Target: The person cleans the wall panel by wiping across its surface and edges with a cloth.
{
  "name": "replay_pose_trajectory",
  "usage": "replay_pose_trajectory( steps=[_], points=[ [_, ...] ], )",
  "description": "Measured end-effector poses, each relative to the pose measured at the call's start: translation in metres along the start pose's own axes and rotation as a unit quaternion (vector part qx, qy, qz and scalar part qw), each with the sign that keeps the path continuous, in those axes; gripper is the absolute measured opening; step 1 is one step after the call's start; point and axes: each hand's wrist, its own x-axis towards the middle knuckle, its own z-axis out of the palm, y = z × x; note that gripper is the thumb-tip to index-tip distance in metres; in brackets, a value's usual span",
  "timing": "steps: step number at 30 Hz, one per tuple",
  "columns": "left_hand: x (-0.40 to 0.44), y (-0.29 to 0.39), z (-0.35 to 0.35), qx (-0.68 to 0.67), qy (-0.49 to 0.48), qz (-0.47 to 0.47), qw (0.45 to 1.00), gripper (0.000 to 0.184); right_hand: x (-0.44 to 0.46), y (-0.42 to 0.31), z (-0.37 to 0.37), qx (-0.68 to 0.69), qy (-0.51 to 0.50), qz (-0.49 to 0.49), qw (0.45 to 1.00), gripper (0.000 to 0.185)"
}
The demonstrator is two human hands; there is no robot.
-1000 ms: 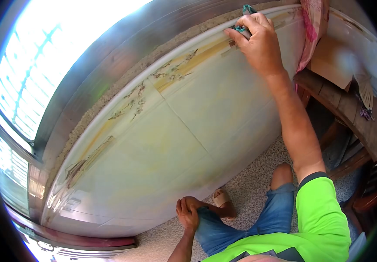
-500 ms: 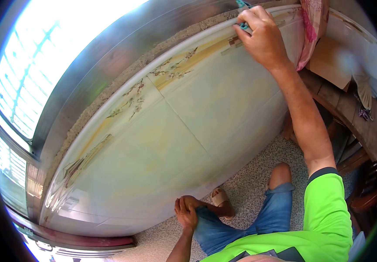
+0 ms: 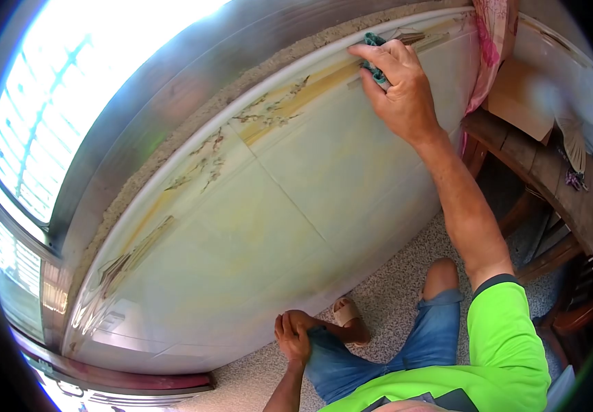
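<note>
The person's bright green shirt [image 3: 502, 333] and blue denim shorts [image 3: 423, 336] are nearest. The left hand [image 3: 291, 340] lies over the bent left knee, its fingers loosely curved and close together, with no object in its grasp. Just past that knee, a foot in a pale sandal [image 3: 345, 311] rests on the speckled floor [image 3: 396, 285].

The right arm stretches out to the upper part of the tiled wall [image 3: 276, 206]. There the right hand [image 3: 399, 89] is partly closed, thumb and fingers gripping a bunched teal cloth [image 3: 377, 74] at the patterned band, just by the rounded white edge [image 3: 262, 84]. The index finger sticks out past the cloth toward that edge.

To the right, a wooden worktop [image 3: 550, 175] carries a cardboard piece [image 3: 519, 103] and a hand fan [image 3: 573, 143]; a pink curtain [image 3: 486, 55] hangs beside it. Beyond the edge run a rough strip [image 3: 173, 141], a shiny metal frame [image 3: 152, 103] and a bright barred window [image 3: 39, 123].
</note>
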Motion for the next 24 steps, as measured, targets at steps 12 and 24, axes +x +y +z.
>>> replay_pose_trajectory(
  steps=[12, 24],
  points=[
    [0.0010, 0.0010, -0.0004, 0.007, -0.009, -0.005, 1.000, 0.054, 0.0009, -0.0001, -0.0020, 0.027, -0.008, -0.005, 1.000, 0.034],
    [0.0017, 0.0024, -0.0018, 0.007, -0.010, 0.002, 1.000, 0.056, 0.0012, 0.0024, -0.0040, 0.057, -0.017, 0.006, 0.998, 0.032]
  ],
)
